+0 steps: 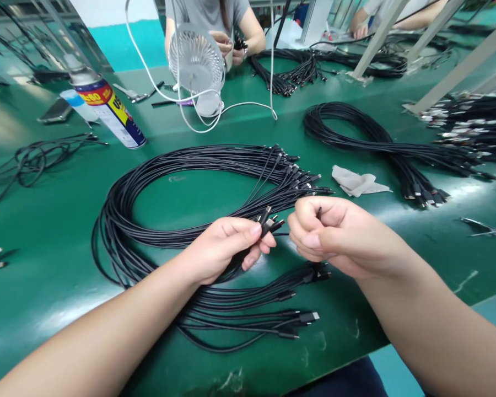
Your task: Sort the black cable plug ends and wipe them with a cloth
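Observation:
My left hand point(235, 242) is closed around a small bunch of black cable ends point(268, 222), their metal plugs pointing up and to the right. Just to its right, my right hand point(334, 234) is pinched shut with a dark tip showing above the fingers; it looks like one cable end, mostly hidden. Beneath both hands lies a large looped bundle of black cables point(126, 193). Most of its plugs fan out at the right. Several more cable ends point(301, 318) lie loose nearer my body.
Beyond the loop stand a spray can point(111, 113) and a small white fan point(196, 60) with its white cord. More black cable bundles point(355, 132) lie at the right, near a crumpled white cloth point(357, 182) and tweezers point(481, 226). A co-worker point(215, 27) sits across the green table point(45, 237).

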`<action>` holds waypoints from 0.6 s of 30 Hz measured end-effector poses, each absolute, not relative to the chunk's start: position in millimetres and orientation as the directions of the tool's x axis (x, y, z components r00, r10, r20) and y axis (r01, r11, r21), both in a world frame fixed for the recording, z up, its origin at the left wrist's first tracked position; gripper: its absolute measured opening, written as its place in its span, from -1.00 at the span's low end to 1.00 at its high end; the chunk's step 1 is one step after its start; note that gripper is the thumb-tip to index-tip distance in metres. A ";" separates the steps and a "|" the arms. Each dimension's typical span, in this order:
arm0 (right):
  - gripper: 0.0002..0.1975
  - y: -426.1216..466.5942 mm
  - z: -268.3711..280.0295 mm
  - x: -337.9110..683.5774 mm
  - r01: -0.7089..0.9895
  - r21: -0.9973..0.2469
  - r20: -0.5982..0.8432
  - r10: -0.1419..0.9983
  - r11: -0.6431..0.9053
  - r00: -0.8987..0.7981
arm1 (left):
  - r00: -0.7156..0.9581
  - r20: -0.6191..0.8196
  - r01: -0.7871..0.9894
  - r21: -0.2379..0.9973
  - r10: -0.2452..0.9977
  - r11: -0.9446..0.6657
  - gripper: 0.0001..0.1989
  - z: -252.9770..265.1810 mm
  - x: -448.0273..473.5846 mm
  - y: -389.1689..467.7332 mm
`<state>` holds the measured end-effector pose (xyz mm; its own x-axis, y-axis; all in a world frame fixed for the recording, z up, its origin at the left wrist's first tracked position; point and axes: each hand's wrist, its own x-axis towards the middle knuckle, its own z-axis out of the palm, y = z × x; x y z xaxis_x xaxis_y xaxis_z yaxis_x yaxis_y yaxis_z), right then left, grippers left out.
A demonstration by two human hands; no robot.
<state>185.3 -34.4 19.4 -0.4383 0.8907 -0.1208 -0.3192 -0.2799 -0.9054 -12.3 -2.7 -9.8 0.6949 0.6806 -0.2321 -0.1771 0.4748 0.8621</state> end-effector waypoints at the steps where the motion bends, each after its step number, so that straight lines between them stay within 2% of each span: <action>1: -0.71 -34.5 18.9 185.9 -0.331 -0.900 -0.116 0.889 -0.282 -0.443 | 0.695 -0.235 -0.182 0.857 0.679 0.482 -0.68 -9.5 -12.2 -2.6; 8: -0.75 -33.4 17.5 189.7 -0.480 -0.822 0.012 0.833 -0.307 -0.554 | 0.691 -0.247 -0.187 0.848 0.680 0.497 -0.69 -10.5 -12.1 -2.5; 15: -0.74 -33.7 13.7 187.4 -0.507 -0.819 0.091 0.811 -0.270 -0.578 | 0.674 -0.268 -0.166 0.853 0.688 0.494 -0.67 -10.3 -11.1 -2.1; 18: -0.71 -32.6 21.8 185.8 -0.479 -0.853 0.123 0.813 -0.206 -0.569 | 0.676 -0.268 -0.162 0.854 0.687 0.494 -0.67 -10.8 -10.9 -1.6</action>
